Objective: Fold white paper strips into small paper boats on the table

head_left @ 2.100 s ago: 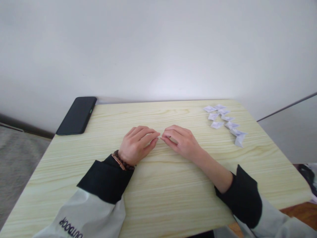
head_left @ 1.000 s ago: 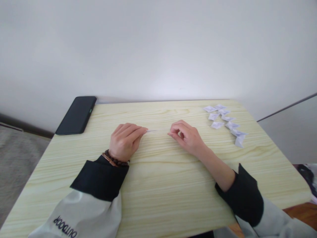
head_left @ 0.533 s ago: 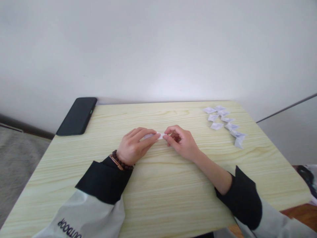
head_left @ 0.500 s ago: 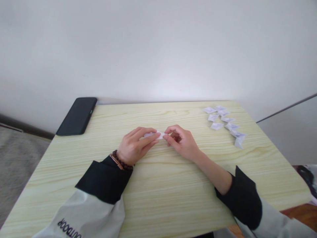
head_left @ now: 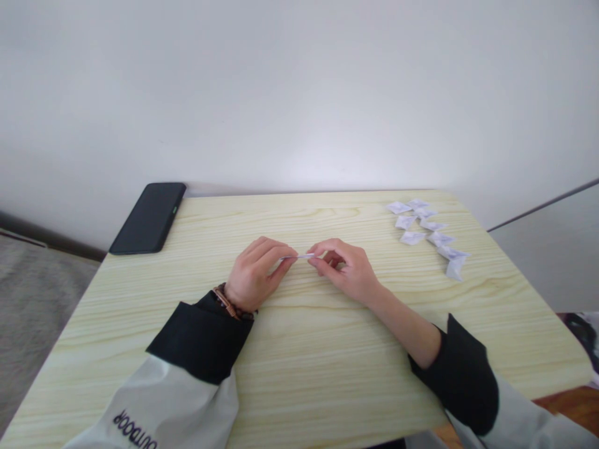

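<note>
My left hand (head_left: 255,273) and my right hand (head_left: 344,269) meet at the middle of the pale wooden table (head_left: 299,349). Between their fingertips is a small white folded paper strip (head_left: 302,255), pinched at each end, just above the tabletop. The fingers of both hands are curled and pressed together on it. A dark bead bracelet is on my left wrist. Both sleeves are black at the cuff and grey further up.
A black phone (head_left: 148,217) lies face up at the table's far left corner, partly over the edge. Several small folded white paper pieces (head_left: 428,232) lie in a cluster at the far right. A plain white wall rises behind the table.
The hands pulled apart a second ago with the strip stretched between them, then came back together. Now they hold the short folded strip edge-on between close fingertips.
</note>
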Demonstrator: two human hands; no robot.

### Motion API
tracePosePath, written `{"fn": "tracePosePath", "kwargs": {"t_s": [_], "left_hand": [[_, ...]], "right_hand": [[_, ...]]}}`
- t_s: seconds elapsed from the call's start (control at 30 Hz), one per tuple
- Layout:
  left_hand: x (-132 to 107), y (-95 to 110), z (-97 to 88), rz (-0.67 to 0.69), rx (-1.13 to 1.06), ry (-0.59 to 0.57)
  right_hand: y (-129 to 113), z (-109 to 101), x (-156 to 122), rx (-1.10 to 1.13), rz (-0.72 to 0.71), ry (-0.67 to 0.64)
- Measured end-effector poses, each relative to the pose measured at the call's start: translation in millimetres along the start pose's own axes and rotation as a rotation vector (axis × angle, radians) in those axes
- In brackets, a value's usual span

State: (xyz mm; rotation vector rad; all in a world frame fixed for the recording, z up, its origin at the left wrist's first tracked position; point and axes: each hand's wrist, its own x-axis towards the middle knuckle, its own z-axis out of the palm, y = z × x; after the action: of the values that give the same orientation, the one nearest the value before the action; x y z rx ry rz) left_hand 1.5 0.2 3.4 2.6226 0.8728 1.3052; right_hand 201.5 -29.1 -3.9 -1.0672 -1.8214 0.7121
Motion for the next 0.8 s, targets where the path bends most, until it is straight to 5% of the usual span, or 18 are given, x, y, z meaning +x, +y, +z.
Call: {"fn": "tracePosePath", "kwargs": {"t_s": [0.43,0.8], "left_hand": [[-0.2,-0.8,-1.9,-0.011,0.048,-0.040],[-2.7,1.4,-0.2,-0.011,0.064,-0.076]], "right_hand": [[-0.5,-1.3,2.9,-0.188,-0.214,0.005],[-0.9,-0.2,1.9,-0.113,-0.100,0.010]]}}
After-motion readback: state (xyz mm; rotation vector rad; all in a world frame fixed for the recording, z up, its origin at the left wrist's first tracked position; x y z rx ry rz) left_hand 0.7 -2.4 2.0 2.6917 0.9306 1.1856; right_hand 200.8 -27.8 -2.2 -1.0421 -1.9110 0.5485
